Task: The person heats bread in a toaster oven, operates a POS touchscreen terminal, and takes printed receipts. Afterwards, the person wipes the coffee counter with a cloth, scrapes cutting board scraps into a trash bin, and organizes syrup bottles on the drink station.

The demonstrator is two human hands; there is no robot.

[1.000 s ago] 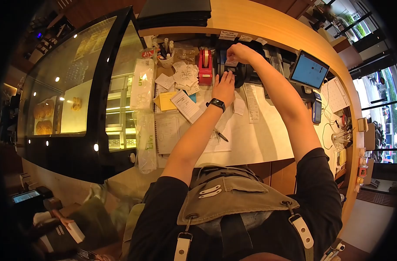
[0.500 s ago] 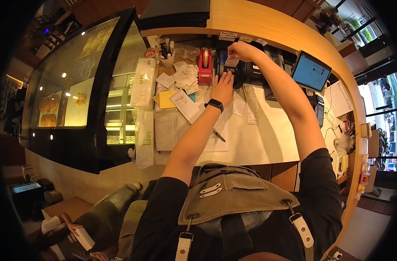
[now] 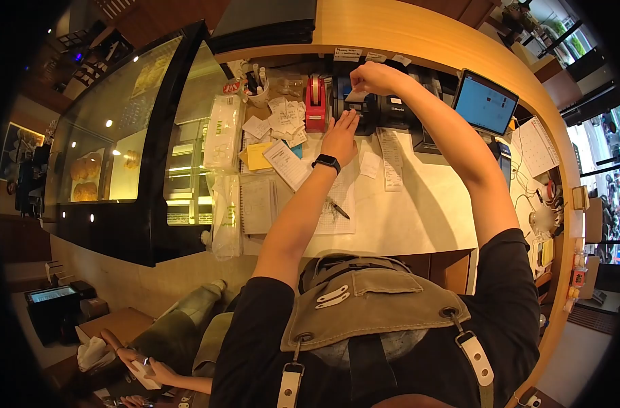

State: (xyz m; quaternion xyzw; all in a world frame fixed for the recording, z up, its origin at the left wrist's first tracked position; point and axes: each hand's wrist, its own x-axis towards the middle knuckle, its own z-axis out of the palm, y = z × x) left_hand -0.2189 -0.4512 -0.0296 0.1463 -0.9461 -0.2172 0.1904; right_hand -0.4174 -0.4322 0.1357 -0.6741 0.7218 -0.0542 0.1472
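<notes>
Two black receipt printers stand side by side at the back of the counter. At the left printer, my right hand reaches in from above, its fingers pinched on a small slip of paper at the printer's top. My left hand, wearing a black watch, rests its outstretched fingers against the printer's front left edge. Just left of the fingers is a red tape dispenser. A long printed receipt lies on the counter below the right-hand printer.
Loose receipts, a notebook and a pen lie on the counter. A tablet screen stands right, a glass pastry case left. Another person's hands hold a white item at lower left.
My right hand shifts slightly leftward with the paper slip, which now tilts at the printer. My left hand stays against the printer. The other person's hands have moved at lower left.
</notes>
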